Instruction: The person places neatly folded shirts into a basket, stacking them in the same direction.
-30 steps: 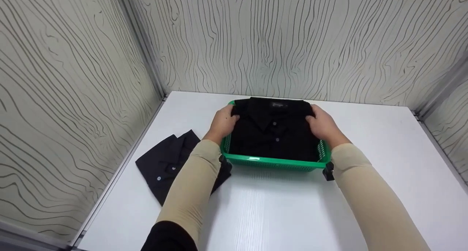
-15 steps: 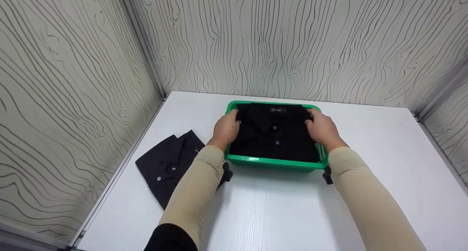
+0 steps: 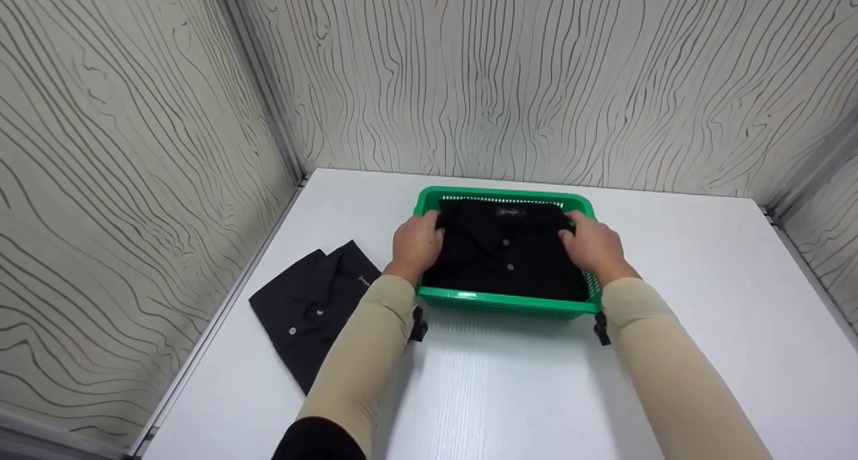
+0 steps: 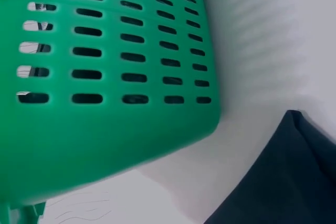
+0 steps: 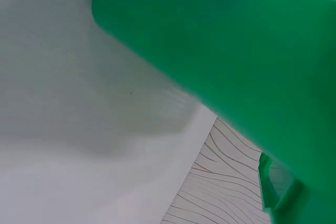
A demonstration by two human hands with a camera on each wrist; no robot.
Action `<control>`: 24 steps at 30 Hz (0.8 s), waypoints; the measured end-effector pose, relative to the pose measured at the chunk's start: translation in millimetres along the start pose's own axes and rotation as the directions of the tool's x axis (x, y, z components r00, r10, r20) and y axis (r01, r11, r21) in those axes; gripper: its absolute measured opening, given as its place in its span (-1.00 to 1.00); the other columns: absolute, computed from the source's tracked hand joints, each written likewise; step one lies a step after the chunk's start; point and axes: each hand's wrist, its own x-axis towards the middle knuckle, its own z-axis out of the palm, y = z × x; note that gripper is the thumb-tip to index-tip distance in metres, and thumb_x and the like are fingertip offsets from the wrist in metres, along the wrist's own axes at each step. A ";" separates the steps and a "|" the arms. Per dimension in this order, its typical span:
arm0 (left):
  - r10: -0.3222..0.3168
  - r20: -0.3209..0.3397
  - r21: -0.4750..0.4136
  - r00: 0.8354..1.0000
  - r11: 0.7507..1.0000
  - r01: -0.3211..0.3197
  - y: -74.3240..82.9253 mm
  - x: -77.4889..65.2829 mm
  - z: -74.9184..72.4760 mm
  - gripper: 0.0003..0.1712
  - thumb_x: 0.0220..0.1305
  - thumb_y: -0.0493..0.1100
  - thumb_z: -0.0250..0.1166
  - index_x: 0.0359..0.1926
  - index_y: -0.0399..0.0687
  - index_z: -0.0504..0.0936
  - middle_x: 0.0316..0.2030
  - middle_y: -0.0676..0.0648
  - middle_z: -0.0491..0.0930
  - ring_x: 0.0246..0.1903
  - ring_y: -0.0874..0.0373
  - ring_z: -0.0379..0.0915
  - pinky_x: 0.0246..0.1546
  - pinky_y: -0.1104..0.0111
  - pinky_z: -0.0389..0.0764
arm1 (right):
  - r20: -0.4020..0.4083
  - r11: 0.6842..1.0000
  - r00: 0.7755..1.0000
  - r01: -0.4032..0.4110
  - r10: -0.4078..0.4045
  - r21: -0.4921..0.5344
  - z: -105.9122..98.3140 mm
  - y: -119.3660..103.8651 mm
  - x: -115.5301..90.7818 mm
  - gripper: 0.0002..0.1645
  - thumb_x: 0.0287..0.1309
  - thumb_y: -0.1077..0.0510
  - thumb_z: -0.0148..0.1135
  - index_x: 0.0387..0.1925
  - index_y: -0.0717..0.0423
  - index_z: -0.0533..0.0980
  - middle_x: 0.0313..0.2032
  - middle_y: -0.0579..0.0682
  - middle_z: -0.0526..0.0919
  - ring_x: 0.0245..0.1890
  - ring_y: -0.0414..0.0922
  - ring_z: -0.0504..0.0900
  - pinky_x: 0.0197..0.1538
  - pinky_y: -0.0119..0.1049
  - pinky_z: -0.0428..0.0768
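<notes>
A folded black button shirt point(image 3: 504, 252) lies inside a green plastic basket point(image 3: 513, 304), its collar toward the far side. My left hand point(image 3: 417, 244) pinches the shirt's left edge at the basket's left side, thumb on top. On the opposite side my right hand point(image 3: 592, 247) pinches the right edge the same way. The fingers under the cloth are hidden. Neither hand shows in the wrist views, where the slotted basket wall point(image 4: 110, 124) fills much of the left one and the smooth basket corner point(image 5: 226, 51) fills the right one.
Another folded dark shirt point(image 3: 315, 312) lies on the white table point(image 3: 509, 393) left of the basket, partly under my left forearm; its corner point(image 4: 278, 182) shows in the left wrist view. Wood-patterned panels point(image 3: 523, 78) stand behind and at both sides.
The held shirt has sunk lower into the basket and shifted toward me, baring the basket's far rim and slotted wall. Both hands have moved down and nearer with it.
</notes>
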 end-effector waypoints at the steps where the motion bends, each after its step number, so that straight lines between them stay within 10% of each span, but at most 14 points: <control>1: 0.004 -0.006 0.001 1.000 1.000 -0.004 0.0 -0.1 0.2 -0.63 0.33 -0.06 0.14 0.11 -0.03 0.49 -0.19 -0.07 0.63 -0.24 0.09 0.56 -0.22 0.22 0.55 | -0.004 1.000 1.000 0.001 -0.001 -0.007 0.3 -0.5 0.0 -0.44 0.37 0.04 -0.07 0.31 0.19 0.21 0.18 0.29 0.38 0.10 0.26 0.38 0.11 0.24 0.27; 24: 0.011 0.007 0.001 1.000 1.000 -0.011 -1.3 0.0 3.9 -0.62 0.32 -0.06 0.15 0.13 0.01 0.50 -0.17 -0.06 0.63 -0.21 0.07 0.55 -0.14 0.17 0.52 | 0.005 0.999 1.000 0.013 -0.013 0.032 2.2 3.4 -3.5 -0.44 0.33 0.09 -0.06 0.32 0.11 0.23 0.20 0.26 0.37 0.11 0.24 0.38 0.10 0.24 0.28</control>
